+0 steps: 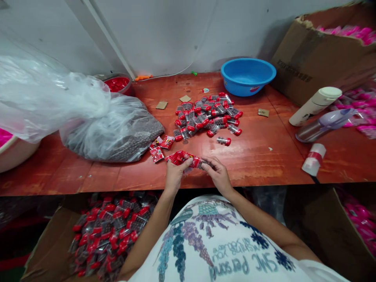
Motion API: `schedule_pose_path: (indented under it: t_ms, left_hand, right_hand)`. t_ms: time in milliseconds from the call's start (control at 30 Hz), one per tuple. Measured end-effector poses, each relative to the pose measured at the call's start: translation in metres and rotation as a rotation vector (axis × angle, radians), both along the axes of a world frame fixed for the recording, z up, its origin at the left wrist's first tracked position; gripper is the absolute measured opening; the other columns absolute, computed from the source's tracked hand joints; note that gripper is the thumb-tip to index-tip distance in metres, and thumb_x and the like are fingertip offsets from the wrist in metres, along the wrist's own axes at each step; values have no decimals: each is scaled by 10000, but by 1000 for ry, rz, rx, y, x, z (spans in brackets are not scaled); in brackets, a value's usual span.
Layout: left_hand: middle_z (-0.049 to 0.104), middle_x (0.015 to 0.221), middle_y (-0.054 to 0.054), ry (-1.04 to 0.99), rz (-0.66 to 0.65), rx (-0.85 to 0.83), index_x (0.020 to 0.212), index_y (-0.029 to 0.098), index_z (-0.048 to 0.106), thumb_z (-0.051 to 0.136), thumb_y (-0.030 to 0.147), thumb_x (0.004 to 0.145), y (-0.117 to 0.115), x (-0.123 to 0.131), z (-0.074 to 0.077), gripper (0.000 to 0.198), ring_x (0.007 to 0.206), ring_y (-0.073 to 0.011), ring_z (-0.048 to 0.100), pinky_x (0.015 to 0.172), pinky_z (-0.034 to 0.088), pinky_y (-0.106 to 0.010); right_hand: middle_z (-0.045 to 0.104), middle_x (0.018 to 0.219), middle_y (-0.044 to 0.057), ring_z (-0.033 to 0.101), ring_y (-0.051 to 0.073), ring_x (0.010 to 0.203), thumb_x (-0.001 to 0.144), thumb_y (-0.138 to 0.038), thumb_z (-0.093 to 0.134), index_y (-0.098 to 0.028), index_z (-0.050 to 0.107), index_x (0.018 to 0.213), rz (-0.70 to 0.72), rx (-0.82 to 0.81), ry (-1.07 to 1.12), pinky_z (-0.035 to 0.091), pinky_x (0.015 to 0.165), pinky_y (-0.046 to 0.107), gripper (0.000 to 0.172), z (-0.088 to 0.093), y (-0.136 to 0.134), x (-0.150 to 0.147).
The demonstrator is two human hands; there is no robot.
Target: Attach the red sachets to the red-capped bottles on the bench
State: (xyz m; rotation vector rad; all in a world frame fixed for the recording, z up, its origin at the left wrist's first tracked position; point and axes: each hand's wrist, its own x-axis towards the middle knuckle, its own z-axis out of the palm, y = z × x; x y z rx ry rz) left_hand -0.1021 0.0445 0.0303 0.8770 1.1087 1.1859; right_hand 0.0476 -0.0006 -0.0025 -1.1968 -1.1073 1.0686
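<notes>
My left hand (176,174) is closed on a bunch of red printed labels (178,157) above the table's front edge. My right hand (217,173) pinches a small clear bottle (202,165) with dark contents, its other end meeting the labels. Fingers partly cover both. Left of my hands lie several folded red label packs (157,154). Beyond them is a heap of small red-capped bottles (202,115) filled with dark beads. One red-capped bottle (223,141) lies apart at the heap's near side.
A clear plastic bag (117,125) of dark beads bulks at left. At the back stands a blue basin (248,78). On the right are a carton (305,58), a white flask (315,105), a steel tumbler (319,126) and a roll (314,159). Below, a box holds red-capped bottles (111,231).
</notes>
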Motion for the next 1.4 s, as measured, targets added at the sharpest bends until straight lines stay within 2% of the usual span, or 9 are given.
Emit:
schedule_pose_path:
  t_ms: [100,233,333,567,767,967,1100,1233,1400]
  left_hand:
    - [690,733,-17,-58,16,-34,786,132,665,809,216,580,-1,2,1,266,656,-143,632,671,515,-268]
    - [701,736,-28,-92,-12,-68,789,124,670,833,166,526,-3,4,0,312,668,-157,646,689,521,-281]
    - [703,738,-30,-99,-23,-83,776,122,670,837,149,507,-4,5,-2,318,674,-161,648,702,523,-287]
    - [688,715,-28,-163,-57,-186,765,120,657,838,144,482,-5,5,-3,336,623,-154,633,626,519,-274]
    - [686,703,-5,-137,15,-100,741,136,661,831,137,502,-9,10,-6,293,624,-132,625,651,511,-248]
    - [713,745,-39,-139,-83,-156,773,118,688,840,120,498,-6,5,-6,314,646,-156,649,667,529,-275]
    - [726,806,-53,-203,-57,-184,821,126,695,845,135,500,-3,1,-5,355,699,-172,666,712,536,-292]
    - [722,806,-52,-198,-23,-159,830,120,686,847,150,499,-3,2,-1,370,700,-170,662,720,535,-296]
    - [692,738,-8,-142,2,-78,804,140,666,839,142,500,-7,8,0,351,654,-137,636,685,522,-259]
  right_hand:
    - [579,961,32,562,152,812,836,-326,607,-237,669,1107,5,-43,68,473,702,261,292,-3,0,-3]
    - [592,968,31,579,166,890,826,-314,625,-248,664,1123,11,0,72,470,797,287,308,-4,-1,-6]
    - [615,991,36,588,173,898,804,-325,652,-244,661,1126,-10,-1,59,470,806,293,332,-5,-2,-7]
    - [670,867,30,579,147,667,799,-386,642,-193,666,1041,141,-185,217,487,608,275,310,-8,-2,-5]
    - [642,947,42,591,179,858,813,-348,631,-233,679,1004,-15,9,-105,471,775,291,228,-5,-7,-6]
    - [684,868,25,599,150,711,805,-377,634,-207,672,1008,93,-180,264,492,643,265,267,-4,-5,-3]
    - [676,845,13,581,134,683,793,-377,649,-198,681,1002,75,-185,306,484,619,250,276,-3,-4,0]
    - [671,861,17,578,141,716,788,-367,655,-196,676,1011,69,-170,272,477,652,257,282,-4,-4,1]
    - [625,871,18,575,157,795,765,-323,685,-206,689,931,20,-29,23,458,739,272,203,-3,-5,2]
